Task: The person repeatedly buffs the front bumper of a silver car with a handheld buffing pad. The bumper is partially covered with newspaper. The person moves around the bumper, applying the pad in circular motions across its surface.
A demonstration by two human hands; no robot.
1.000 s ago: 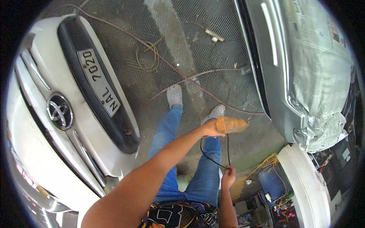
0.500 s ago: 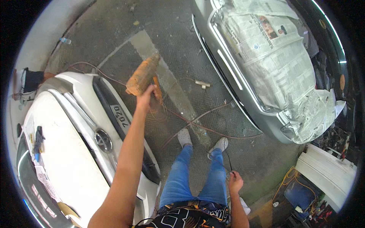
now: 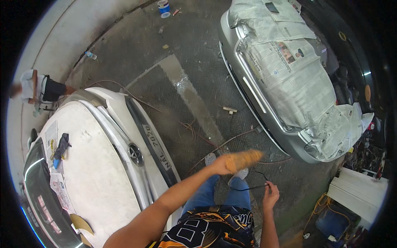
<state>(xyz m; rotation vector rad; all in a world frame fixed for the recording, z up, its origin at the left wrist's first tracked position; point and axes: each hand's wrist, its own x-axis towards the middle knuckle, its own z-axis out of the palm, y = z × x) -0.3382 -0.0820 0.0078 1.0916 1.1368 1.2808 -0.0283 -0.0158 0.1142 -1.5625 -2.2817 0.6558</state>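
In front of my legs, my left hand (image 3: 220,165) grips an orange heat gun (image 3: 247,160), which is worn and blurred by motion. Its nozzle end points right, toward the silver bumper. My right hand (image 3: 271,194) is lower and to the right, with its fingers pinched on a black power cord (image 3: 248,189). The cord loops in the air past my shoe and rises in a short bend near the tool. How the cord joins the heat gun is hidden.
A white car (image 3: 91,144) stands on the left, with cloths and paper on its hood. On the right, a silver bumper (image 3: 258,103) fronts a car covered in newspaper (image 3: 297,78). Hoses (image 3: 240,134) cross the floor near a small block (image 3: 230,110). Another person (image 3: 41,89) is at far left.
My left hand has brought the heat gun from out ahead back toward my body and to the right, turning its nozzle rightward. My right hand has shifted slightly right, with the cord now looped.
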